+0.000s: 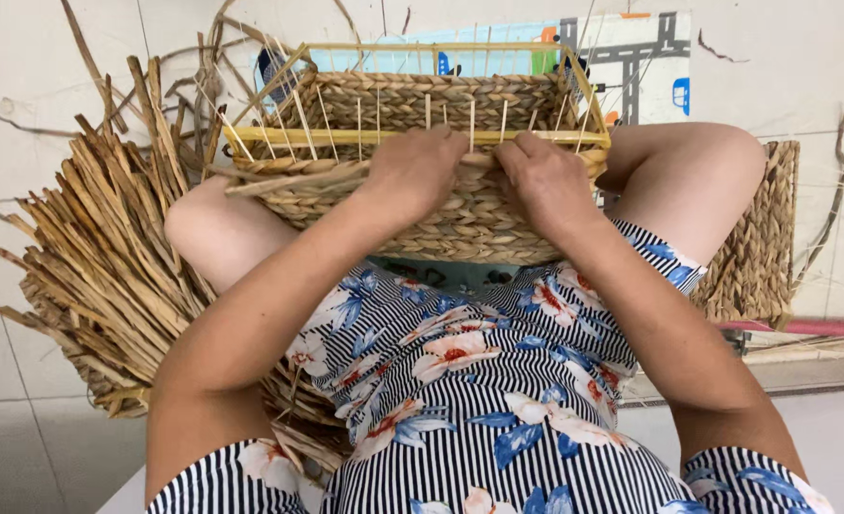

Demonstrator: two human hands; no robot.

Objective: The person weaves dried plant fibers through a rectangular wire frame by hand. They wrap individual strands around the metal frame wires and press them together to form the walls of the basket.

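Woven basket [412,205], rectangular and half finished, rests on the knees of a seated person in a striped floral dress [469,400], its open top tipped away from the camera. Its lower walls are thick plaited bands of tan straw, tightly stacked; above them thin pale upright stakes [360,119] stand bare inside a yellow frame [422,138] that runs around the rim. The far wall is plaited higher than the near one.

Left of the basket, a large bundle of dried flat reeds [98,276] fans across the tiled floor [22,95], some strands reaching up past the basket's corner. Right of the basket, partly behind the person's knee, a finished woven panel [760,247] of the same plait leans upright. Beyond the basket lies a mat printed with a road pattern [645,57].

At the basket's near top edge, the left hand [412,171] is curled over the uppermost plaited row, fingers pressed down among the stakes. The right hand [546,181] sits just beside it, nearly touching, pinching the same braided strand [288,176] against the wall, which trails off toward the basket's left corner.
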